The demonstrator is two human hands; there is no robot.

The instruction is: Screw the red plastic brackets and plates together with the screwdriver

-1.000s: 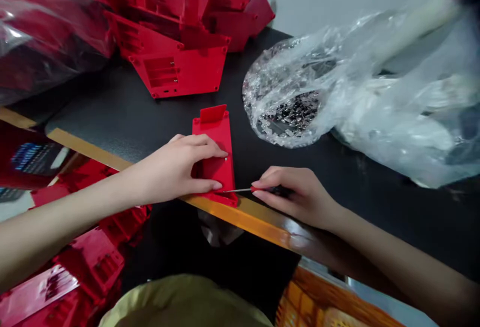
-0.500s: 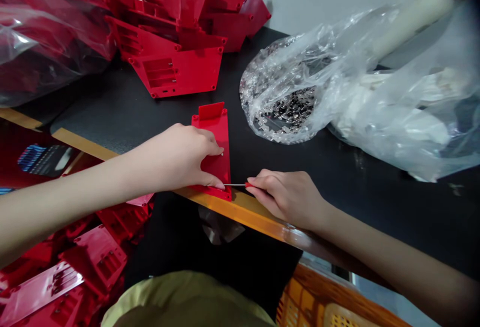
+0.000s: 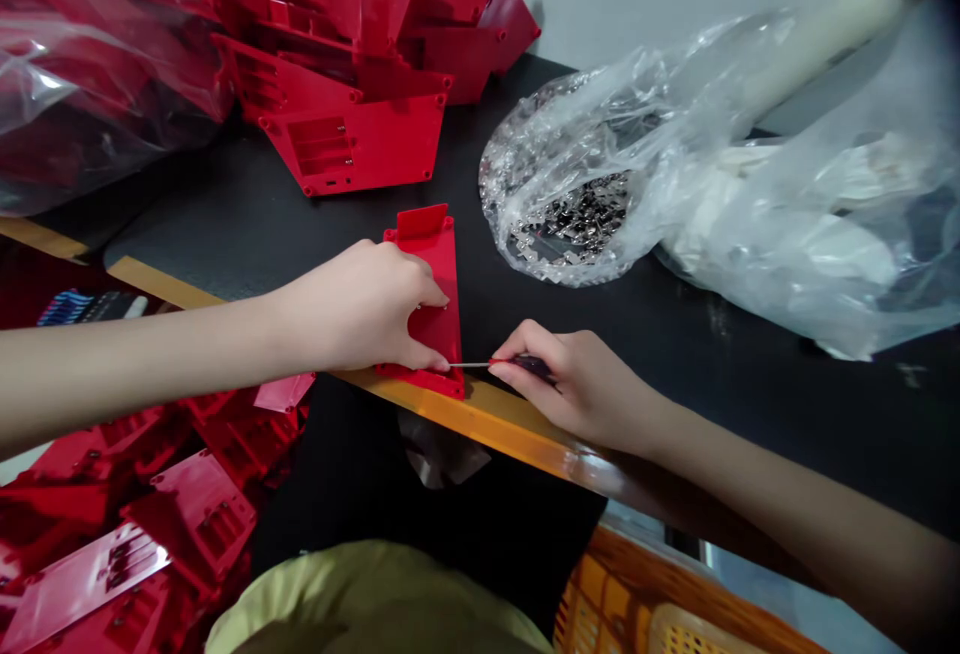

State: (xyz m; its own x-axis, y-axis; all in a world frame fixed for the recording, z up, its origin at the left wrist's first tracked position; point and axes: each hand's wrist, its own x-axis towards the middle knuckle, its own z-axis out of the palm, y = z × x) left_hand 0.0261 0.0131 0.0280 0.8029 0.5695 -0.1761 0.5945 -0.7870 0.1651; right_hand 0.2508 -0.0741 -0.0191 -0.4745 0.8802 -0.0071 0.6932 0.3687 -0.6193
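Black table (image 3: 225, 194): red panel (image 3: 439, 254) points lengthwise forward, left hand (image 3: 360, 309) pressing it, right hand (image 3: 577, 384) pinching a screwdriver (image 3: 510, 364).

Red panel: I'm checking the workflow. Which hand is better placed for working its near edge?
Probably the right hand: it holds a small screwdriver, tip at the edge of the panel, while the left hand is holding that panel steady.
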